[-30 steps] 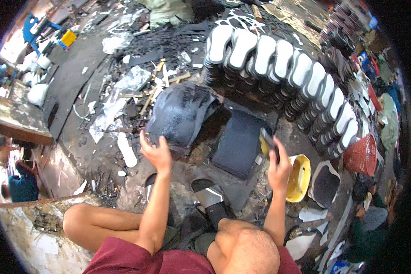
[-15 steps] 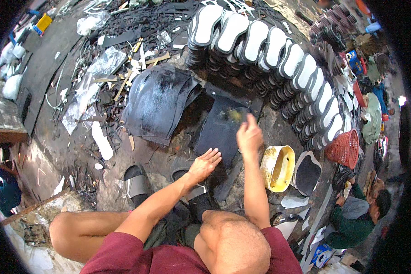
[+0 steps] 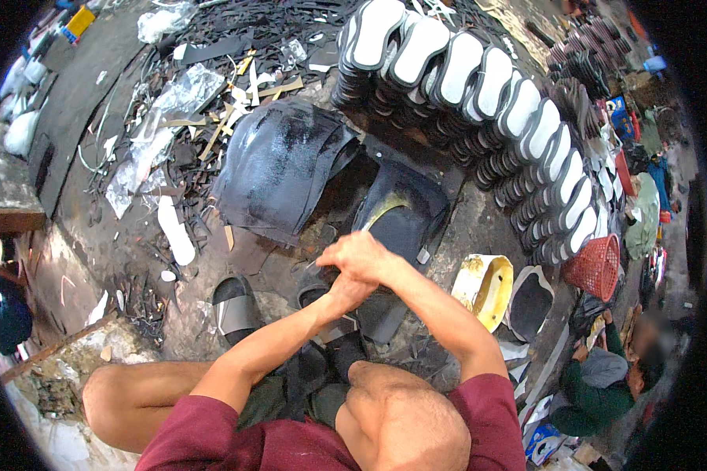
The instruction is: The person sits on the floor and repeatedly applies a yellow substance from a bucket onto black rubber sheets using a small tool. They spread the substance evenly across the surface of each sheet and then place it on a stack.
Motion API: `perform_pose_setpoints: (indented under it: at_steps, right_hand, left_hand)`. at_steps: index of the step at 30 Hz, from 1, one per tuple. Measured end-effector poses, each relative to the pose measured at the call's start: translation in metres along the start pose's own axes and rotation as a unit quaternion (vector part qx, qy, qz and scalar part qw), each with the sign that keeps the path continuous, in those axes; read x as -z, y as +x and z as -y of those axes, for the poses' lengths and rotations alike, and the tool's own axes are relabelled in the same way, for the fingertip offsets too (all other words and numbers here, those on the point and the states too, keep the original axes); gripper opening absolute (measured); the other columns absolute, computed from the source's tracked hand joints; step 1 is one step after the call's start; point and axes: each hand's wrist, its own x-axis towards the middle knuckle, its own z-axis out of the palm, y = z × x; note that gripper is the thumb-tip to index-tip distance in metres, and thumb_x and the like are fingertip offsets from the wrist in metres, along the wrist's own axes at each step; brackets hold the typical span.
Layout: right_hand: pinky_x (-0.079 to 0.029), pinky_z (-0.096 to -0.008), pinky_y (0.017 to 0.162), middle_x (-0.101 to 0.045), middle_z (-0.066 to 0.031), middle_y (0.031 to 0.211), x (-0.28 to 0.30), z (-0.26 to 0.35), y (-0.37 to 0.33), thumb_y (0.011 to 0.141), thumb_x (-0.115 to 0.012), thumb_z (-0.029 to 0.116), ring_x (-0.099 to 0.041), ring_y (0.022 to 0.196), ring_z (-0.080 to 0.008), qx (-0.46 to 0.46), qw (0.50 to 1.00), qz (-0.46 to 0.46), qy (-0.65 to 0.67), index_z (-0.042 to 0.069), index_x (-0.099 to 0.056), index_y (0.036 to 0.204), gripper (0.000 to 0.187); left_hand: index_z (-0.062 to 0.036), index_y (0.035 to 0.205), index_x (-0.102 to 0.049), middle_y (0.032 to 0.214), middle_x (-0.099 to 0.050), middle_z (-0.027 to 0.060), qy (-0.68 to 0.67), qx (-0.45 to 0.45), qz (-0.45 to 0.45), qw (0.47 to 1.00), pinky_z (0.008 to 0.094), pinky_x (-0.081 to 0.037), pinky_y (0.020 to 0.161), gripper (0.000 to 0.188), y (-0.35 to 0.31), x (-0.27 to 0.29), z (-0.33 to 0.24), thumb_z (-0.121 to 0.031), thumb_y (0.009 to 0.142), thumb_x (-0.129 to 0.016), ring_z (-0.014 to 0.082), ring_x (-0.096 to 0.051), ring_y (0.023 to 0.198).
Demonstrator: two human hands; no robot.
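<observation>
My right hand point(image 3: 355, 255) is crossed over my left hand point(image 3: 350, 292) just in front of the near edge of a dark sheet point(image 3: 397, 228). Its fingers are curled, and whatever they may grip is hidden. The left hand sits beneath it, its fingers mostly covered. A wet, yellowish curved smear point(image 3: 391, 206) runs across the sheet. Left of that sheet lies a stack of dark, glossy sheets point(image 3: 271, 173). A cut-open white container point(image 3: 471, 282) with a yellow-coated inside stands to the right of my right forearm.
Stacked black soles with white tops point(image 3: 457, 71) curve along the far right. A red basket point(image 3: 593, 268) and a co-worker in a green sleeve point(image 3: 593, 400) are at right. Dark scraps point(image 3: 267, 63) and clear plastic point(image 3: 188, 90) litter the far left. My sandalled foot point(image 3: 236, 310) is close by.
My right hand has swept left and nearer, from over the sheet to across my left hand. The left hand no longer lies flat on the sheet's edge. A yellowish curved smear now shows there.
</observation>
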Motion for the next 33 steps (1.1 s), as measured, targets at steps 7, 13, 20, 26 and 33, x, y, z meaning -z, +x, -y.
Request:
perform_pose_setpoints:
  at_steps: [7,13,20,26,33]
  right_hand:
    - [-0.059,-0.0501,0.073,-0.075,-0.011,0.105,0.056,-0.111,-0.066,0.094,-0.052,0.017,-0.074,0.086,-0.0337,-0.404,0.894,-0.174,-0.087,0.029,-0.072,0.117,0.032]
    - [-0.06,-0.0443,0.073,-0.075,-0.0047,0.11,-0.008,-0.038,-0.063,0.089,-0.057,0.012,-0.074,0.09,-0.0298,-0.257,0.951,-0.168,-0.029,0.024,-0.073,0.114,0.032]
    - [-0.06,-0.0413,0.072,-0.074,-0.0063,0.116,-0.045,0.043,-0.082,0.085,-0.06,0.011,-0.074,0.094,-0.0264,-0.199,0.97,-0.137,-0.016,0.023,-0.072,0.115,0.035]
    - [-0.058,-0.0377,0.084,-0.075,-0.0121,0.113,0.057,0.018,-0.113,0.085,-0.069,0.0,-0.074,0.095,-0.0302,-0.185,0.83,-0.491,0.191,0.012,-0.074,0.118,0.035]
    - [-0.058,-0.0378,0.088,-0.075,-0.0084,0.108,0.058,-0.118,-0.111,0.08,-0.054,-0.002,-0.073,0.1,-0.0273,-0.155,0.938,-0.293,0.106,0.018,-0.079,0.104,0.039]
  left_hand:
    - [0.0075,0.139,-0.051,0.152,-0.046,0.0206,-0.117,-0.016,0.061,0.991,0.0476,-0.027,0.123,0.062,0.05,0.049,-0.004,-0.007,0.079,-0.061,0.0361,-0.035,0.148]
    - [0.008,0.133,-0.055,0.14,-0.055,0.0258,-0.135,0.019,-0.026,0.99,0.0477,-0.035,0.118,0.062,0.027,0.047,-0.038,-0.007,0.074,-0.064,0.0386,-0.048,0.137]
    - [-0.0047,0.091,-0.071,0.09,-0.071,0.0191,-0.247,-0.028,0.19,0.95,0.0498,-0.057,0.072,0.016,-0.01,0.031,-0.109,-0.016,0.084,-0.061,0.0365,-0.07,0.081]
    - [-0.0035,0.124,-0.065,0.132,-0.063,0.0163,-0.17,0.026,0.114,0.979,0.0419,-0.059,0.083,0.041,0.035,0.053,-0.057,-0.013,0.084,-0.06,0.0286,-0.06,0.126]
    - [-0.006,0.13,-0.063,0.145,-0.057,0.0086,-0.106,0.064,0.072,0.99,0.0376,-0.059,0.09,0.051,0.029,0.029,-0.047,-0.006,0.079,-0.064,0.0236,-0.055,0.135]
